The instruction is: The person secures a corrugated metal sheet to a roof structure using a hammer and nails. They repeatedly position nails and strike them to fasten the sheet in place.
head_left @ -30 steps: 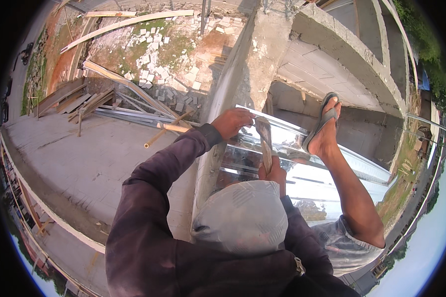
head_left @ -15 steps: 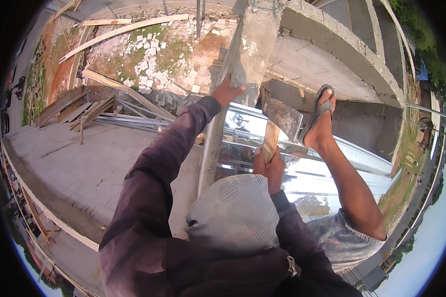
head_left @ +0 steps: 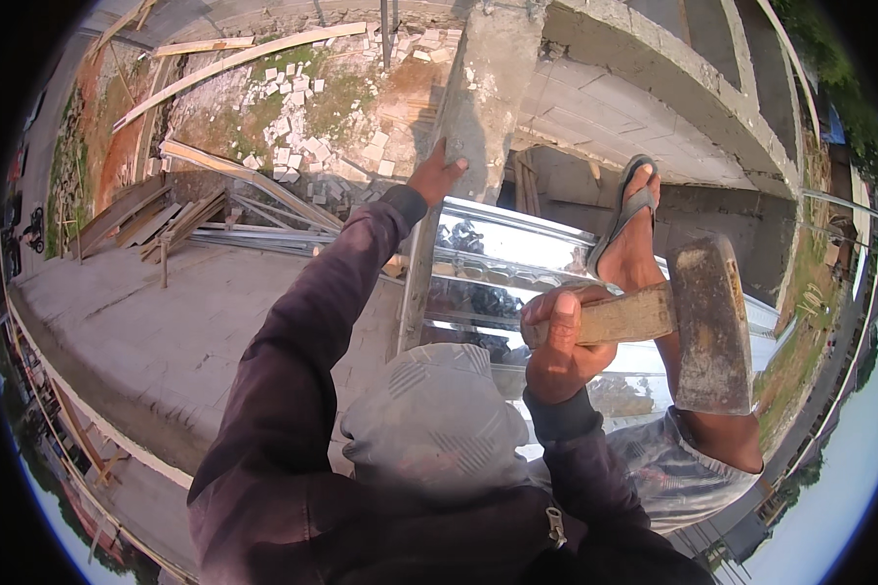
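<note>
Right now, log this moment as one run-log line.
left hand: braced on concrete column | right hand: grips hammer by wooden handle, raised | foot in sandal on shiny metal sheet

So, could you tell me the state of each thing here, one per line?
hammer: raised, gripped by its wooden handle
right hand: closed around the handle
left hand: pressed against the concrete post
metal sheets: lying flat, shiny
sandal: worn on the foot

I count one heavy steel hammer with a wooden handle (head_left: 698,322), one grey concrete column (head_left: 478,107), one sandal (head_left: 624,210).
</note>
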A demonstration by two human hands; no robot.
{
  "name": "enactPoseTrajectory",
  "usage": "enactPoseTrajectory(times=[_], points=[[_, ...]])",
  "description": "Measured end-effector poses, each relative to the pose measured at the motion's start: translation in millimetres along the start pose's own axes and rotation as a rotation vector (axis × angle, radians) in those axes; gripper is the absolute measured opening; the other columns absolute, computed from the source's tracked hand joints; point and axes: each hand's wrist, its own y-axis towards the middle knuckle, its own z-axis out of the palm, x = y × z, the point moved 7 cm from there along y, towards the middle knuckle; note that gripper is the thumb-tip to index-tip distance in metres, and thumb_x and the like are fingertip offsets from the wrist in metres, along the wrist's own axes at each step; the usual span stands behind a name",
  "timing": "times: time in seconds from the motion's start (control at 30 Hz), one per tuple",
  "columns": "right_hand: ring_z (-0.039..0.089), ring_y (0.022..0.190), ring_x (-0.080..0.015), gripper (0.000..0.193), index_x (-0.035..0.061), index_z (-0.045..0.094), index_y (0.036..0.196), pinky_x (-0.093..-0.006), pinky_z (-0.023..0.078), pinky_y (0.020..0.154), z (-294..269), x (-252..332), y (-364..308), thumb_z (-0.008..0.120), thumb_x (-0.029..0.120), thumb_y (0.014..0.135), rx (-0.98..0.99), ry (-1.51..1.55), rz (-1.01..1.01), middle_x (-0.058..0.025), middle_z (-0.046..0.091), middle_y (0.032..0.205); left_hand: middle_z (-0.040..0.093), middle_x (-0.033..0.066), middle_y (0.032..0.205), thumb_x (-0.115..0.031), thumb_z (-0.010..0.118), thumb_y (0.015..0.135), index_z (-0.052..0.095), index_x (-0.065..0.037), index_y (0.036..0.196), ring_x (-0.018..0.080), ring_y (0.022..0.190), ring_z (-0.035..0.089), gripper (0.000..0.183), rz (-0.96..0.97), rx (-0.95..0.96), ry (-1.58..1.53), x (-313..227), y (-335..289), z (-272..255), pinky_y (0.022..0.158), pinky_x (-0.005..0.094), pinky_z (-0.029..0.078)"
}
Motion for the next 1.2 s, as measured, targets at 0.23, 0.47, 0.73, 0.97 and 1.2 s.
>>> enactPoseTrajectory(times=[0.23,0.47,0.73,0.97,1.2], points=[[0.057,0.06,-0.015,0.022,0.0,0.051,0.094,-0.0296,0.049,0.059,-10.2,-94.9,-32.9,0.06,0.019,0.097,0.106,-0.403,0.483,-0.0066,0.059,0.07,0.051,0.0348,0.134,-0.041,0.057,0.096,0.015,0.009,0.15,0.0405,0.124,0.054,0.084,0.072,-0.061,0.093,19.4,10.7,-0.4,0.103,0.0416,0.042],[0.061,0.067,-0.0183,0.014,-0.0009,0.057,0.094,-0.036,0.049,0.063,-22.0,-116.2,-51.0,0.058,0.013,0.095,0.171,-0.474,0.211,-0.0123,0.061,0.073,0.054,0.0357,0.129,-0.039,0.057,0.096,0.017,0.01,0.149,0.0428,0.122,0.055,0.082,0.074,-0.043,-0.057,7.5,6.1,5.8,0.103,0.0425,0.042],[0.053,0.053,-0.0074,0.029,-0.0011,0.058,0.093,-0.0234,0.042,0.047,25.5,3.9,93.4,0.064,0.027,0.097,0.142,-0.322,0.006,-0.0025,0.058,0.065,0.054,0.0364,0.13,-0.041,0.059,0.094,0.018,0.005,0.151,0.0447,0.123,0.054,0.084,-0.048,-0.05,0.041,9.0,5.5,5.1,0.103,0.0435,0.042],[0.053,0.048,-0.0133,0.051,0.0008,0.056,0.09,-0.0282,0.046,0.044,20.6,148.9,197.5,0.056,0.051,0.096,0.255,-0.647,-0.216,-0.0041,0.054,0.062,0.05,0.0307,0.138,-0.047,0.059,0.093,0.027,0.0,0.151,0.0419,0.128,0.051,0.081,-0.17,-0.144,0.154,11.5,10.0,2.2,0.106,0.0431,0.04],[0.051,0.047,-0.0129,0.063,-0.0003,0.055,0.092,-0.03,0.043,0.044,-2.3,79.4,175.8,0.038,0.06,0.101,0.501,-0.72,-0.006,-0.0052,0.051,0.061,0.05,0.0311,0.138,-0.047,0.063,0.09,0.026,-0.001,0.151,0.0424,0.128,0.05,0.084,-0.226,-0.097,0.169,-5.7,-1.3,-1.2,0.107,0.0431,0.04]])
